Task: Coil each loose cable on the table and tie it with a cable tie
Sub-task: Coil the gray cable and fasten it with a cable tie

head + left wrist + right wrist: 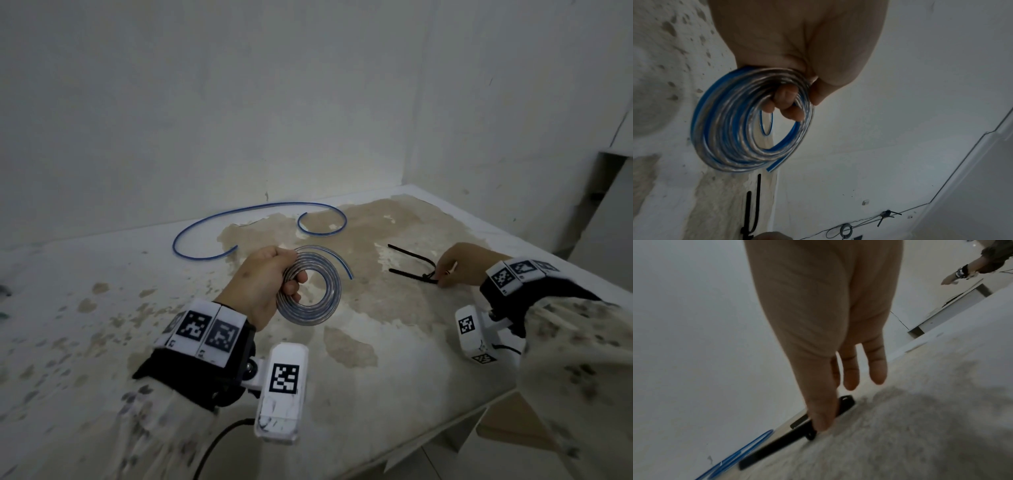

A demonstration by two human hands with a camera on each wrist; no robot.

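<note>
My left hand point(291, 274) grips a coiled clear-and-blue cable point(310, 284) above the middle of the table, fingers curled through the ring. In the left wrist view the coil point(750, 120) hangs from that hand point(797, 104), its cut end free at the bottom. A second, loose blue cable point(257, 219) lies in open curves near the back wall. Two black cable ties point(411, 265) lie on the table at the right. My right hand point(440, 275) pinches the near end of one black cable tie point(789, 436) between thumb and forefinger point(826, 421), with the other fingers straight.
The table point(376, 394) is white with worn brown patches. Its front-right edge point(445, 428) runs diagonally. Walls close off the back and right. Another person's hand point(953, 279) shows far off in the right wrist view. The loose blue cable point(740, 454) lies beyond the ties.
</note>
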